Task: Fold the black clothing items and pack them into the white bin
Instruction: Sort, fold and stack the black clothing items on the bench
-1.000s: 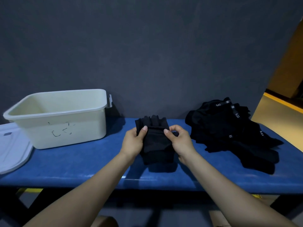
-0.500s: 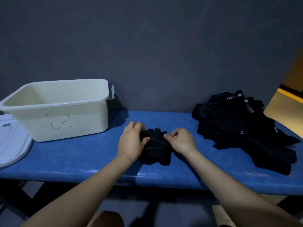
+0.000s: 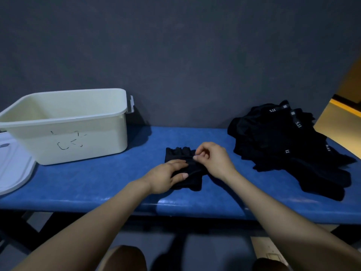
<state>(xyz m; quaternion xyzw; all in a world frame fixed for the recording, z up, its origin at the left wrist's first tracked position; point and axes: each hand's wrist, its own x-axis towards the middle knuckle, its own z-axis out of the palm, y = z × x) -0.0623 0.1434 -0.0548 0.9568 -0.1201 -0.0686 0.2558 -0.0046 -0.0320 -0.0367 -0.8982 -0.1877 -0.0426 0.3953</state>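
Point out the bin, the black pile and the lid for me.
bin [image 3: 78,149], head view, front wall.
black pile [image 3: 283,149], head view, middle of the heap.
lid [image 3: 13,169], head view, flat top.

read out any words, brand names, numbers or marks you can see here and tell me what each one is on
"5.11": on a waistband at the top of the pile of black clothing, printed again further along the band, turned sideways.
Small white marks lower on the pile: too small to read.
Black scrawl on the front of the white bin: a hand-drawn mark, not legible as words.
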